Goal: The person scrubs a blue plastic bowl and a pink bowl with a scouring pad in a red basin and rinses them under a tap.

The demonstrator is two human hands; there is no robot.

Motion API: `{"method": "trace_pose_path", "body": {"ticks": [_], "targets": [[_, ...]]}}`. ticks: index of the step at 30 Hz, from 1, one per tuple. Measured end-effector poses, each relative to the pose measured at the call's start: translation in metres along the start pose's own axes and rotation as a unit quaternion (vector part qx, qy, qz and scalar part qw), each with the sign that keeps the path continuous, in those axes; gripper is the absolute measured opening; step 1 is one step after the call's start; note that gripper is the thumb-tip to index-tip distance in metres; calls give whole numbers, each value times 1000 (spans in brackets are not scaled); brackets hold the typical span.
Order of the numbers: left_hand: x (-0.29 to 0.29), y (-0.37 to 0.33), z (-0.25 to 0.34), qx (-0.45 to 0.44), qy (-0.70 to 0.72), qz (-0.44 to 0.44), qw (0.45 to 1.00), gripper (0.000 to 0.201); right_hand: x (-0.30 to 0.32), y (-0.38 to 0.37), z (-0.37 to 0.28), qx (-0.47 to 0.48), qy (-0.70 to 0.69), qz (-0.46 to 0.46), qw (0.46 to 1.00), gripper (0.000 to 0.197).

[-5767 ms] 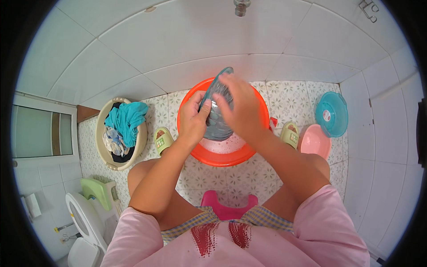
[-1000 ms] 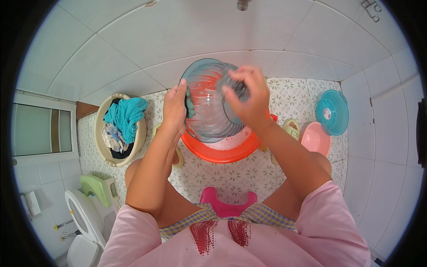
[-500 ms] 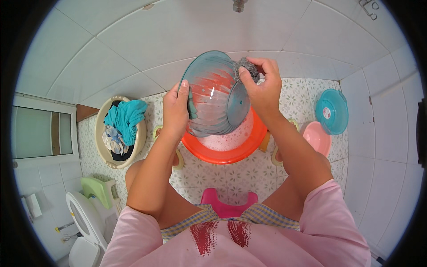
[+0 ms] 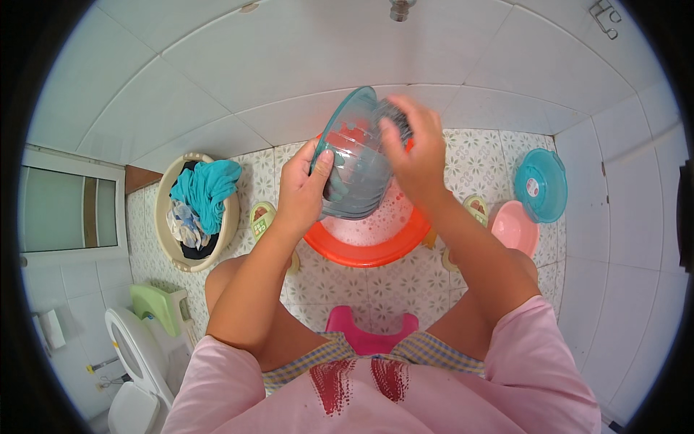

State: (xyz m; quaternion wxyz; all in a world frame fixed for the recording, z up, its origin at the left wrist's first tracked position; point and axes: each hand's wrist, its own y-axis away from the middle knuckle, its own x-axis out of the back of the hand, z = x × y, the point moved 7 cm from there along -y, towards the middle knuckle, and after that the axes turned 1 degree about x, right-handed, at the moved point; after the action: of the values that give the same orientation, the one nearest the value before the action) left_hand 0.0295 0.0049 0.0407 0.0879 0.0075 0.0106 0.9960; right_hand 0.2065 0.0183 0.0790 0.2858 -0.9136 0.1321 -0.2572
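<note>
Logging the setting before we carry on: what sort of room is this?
Most likely a bathroom: there is what looks like a white toilet at lower left, pale tiled walls, and an orange basin with suds in it.

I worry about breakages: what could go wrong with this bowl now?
The tilted bowl is gripped near its rim by only the left hand, so it might slip if wet. The right hand holds a grey scouring pad at its outer side; a push could dislodge it. The orange basin of suds lies below, so a fall might splash.
</note>
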Motion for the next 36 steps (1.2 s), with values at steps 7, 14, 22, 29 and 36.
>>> {"method": "trace_pose_path", "body": {"ticks": [7, 14, 22, 29, 36], "targets": [[-5, 0, -1, -14, 41, 29, 999, 23, -16, 8, -28, 127, -12, -54, 990, 36], [-11, 1, -10, 16, -7, -15, 1000, 18, -13, 6, -19, 92, 10, -48, 995, 32], [-17, 2, -7, -51, -46, -21, 997, 16, -5, -11, 18, -91, -33, -80, 992, 33], [-14, -1, -24, 16, -24, -19, 999, 14, -15, 16, -17, 99, 13, -36, 994, 30], [-15, 1, -17, -14, -17, -33, 999, 18, -11, -3, 37, -152, -104, -82, 979, 27]]}}
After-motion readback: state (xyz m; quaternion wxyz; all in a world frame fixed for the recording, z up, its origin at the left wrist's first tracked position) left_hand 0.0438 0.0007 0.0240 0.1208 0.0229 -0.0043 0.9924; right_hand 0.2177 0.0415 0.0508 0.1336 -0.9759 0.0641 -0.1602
